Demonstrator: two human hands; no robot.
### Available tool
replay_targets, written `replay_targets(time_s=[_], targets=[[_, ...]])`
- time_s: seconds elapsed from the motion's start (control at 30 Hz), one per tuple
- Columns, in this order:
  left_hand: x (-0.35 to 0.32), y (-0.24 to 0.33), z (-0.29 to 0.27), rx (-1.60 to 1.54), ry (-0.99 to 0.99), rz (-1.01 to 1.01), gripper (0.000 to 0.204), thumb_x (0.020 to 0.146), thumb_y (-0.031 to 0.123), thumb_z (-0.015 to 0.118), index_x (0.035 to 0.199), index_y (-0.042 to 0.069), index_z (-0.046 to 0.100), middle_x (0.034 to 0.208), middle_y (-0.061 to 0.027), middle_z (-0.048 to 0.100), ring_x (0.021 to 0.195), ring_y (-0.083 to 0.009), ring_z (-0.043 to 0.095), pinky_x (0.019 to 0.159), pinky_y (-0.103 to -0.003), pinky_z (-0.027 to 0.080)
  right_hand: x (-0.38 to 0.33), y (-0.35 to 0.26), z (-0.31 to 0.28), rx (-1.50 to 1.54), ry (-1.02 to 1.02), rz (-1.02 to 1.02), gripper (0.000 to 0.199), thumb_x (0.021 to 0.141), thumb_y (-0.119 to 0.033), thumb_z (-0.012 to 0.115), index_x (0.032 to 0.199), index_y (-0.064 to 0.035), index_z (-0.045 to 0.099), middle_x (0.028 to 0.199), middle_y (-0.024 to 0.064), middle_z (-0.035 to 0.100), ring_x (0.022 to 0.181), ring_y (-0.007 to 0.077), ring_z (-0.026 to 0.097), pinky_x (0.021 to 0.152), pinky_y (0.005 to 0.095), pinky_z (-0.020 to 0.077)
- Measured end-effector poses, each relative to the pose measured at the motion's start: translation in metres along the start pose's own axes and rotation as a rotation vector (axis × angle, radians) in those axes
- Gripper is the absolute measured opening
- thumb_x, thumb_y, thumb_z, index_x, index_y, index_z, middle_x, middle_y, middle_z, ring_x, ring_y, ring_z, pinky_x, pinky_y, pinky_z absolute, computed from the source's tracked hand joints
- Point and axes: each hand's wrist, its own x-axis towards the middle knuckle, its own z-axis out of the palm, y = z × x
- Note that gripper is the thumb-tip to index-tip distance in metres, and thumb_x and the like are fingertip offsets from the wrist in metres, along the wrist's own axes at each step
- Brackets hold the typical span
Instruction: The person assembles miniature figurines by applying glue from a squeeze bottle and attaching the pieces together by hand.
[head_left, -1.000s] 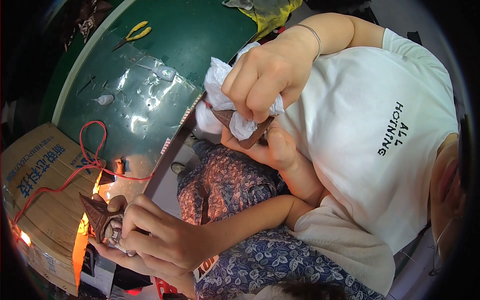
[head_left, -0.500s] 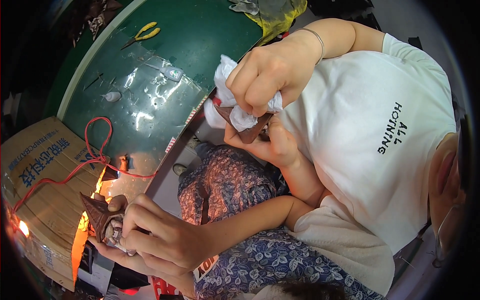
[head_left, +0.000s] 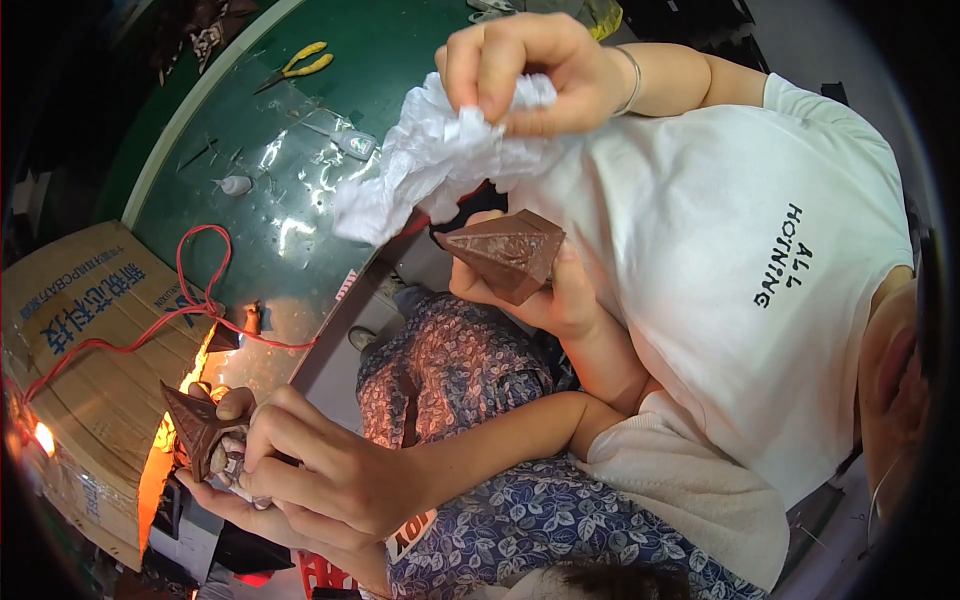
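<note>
My left hand [head_left: 572,295] grips a brown, pointed, faceted piece [head_left: 510,252] from below, its tip toward the left. One broad patterned side faces up; the fingers behind it are partly hidden. Above it, my right hand [head_left: 560,75], a bangle at its wrist, pinches a crumpled white tissue [head_left: 415,165]. The tissue hangs open to the left, apart from the piece. At lower left, another person's hand [head_left: 335,465] helps hold a similar brown pointed piece [head_left: 190,425] with a pale patterned part beneath it.
On the green table [head_left: 215,130] lie yellow-handled pliers [head_left: 310,64], a small clear bottle [head_left: 352,143] and a white nozzle bottle [head_left: 234,185]. A red cord [head_left: 130,347] crosses a cardboard box [head_left: 65,275]. A bright light [head_left: 45,437] glows by the box.
The tissue has come off the brown piece and been lifted up and left by my right hand, opening out. The piece is turned, showing its patterned side. The other person's hands look unchanged.
</note>
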Motion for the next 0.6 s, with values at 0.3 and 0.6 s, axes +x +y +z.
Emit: replay_targets(time_s=[0.3, 0.6], targets=[[0.019, -0.004, -0.022, -0.498, -0.502, -0.376, 0.008, 0.097, 0.019, 0.034, 0.103, 0.017, 0.039, 0.091, 0.0099, 0.038, 0.089, 0.0004, 0.041, 0.087, -0.019, 0.033, -0.006, 0.007, 0.004, 0.010, 0.028, 0.031, 0.010, 0.088, -0.008, 0.058, 0.094, -0.0006, 0.059, 0.087, 0.0104, 0.056, 0.076, 0.0199, 0.054, 0.066, 0.0317, 0.0434], [0.035, 0.006, 0.003, -0.067, -0.355, -0.184, 0.017, 0.096, 0.025, 0.036, 0.109, 0.014, 0.040, 0.095, 0.0048, 0.042, 0.091, -0.0037, 0.044, 0.086, -0.021, 0.035, -0.008, 0.007, 0.006, 0.033, -0.007, 0.108, 0.014, 0.087, -0.010, 0.060, 0.096, 0.0009, 0.061, 0.092, 0.0087, 0.059, 0.087, 0.0180, 0.056, 0.077, 0.0283, 0.0443]])
